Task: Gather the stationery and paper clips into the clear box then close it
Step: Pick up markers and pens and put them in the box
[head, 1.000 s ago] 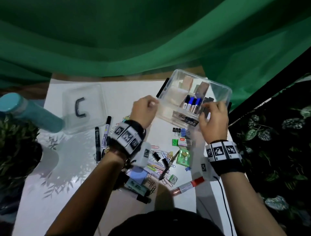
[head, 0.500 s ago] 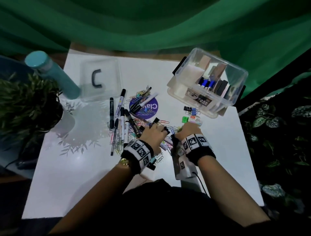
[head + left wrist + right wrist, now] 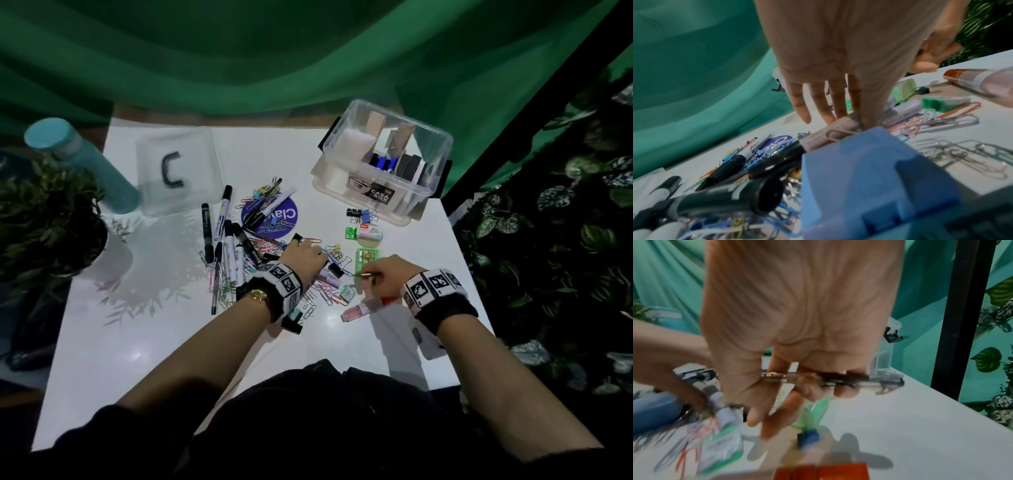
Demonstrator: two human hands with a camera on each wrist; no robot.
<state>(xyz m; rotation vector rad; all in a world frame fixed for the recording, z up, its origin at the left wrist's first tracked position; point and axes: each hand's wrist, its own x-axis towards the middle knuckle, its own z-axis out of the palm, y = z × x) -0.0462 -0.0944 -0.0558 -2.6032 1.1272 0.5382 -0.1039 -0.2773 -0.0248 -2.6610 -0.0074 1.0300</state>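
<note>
While the right hand (image 3: 387, 274) grips a slim metal pen (image 3: 818, 380) crosswise, the clear box (image 3: 383, 161) lies ahead (lid off); left hand (image 3: 305, 257) rests flat-fingered on paper clips (image 3: 322, 294).

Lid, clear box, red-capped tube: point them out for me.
Lid (image 3: 191, 164): head view, clear top panel beside its black handle.
Clear box (image 3: 433, 161): head view, right wall.
Red-capped tube (image 3: 359, 310): head view, pink body.
</note>
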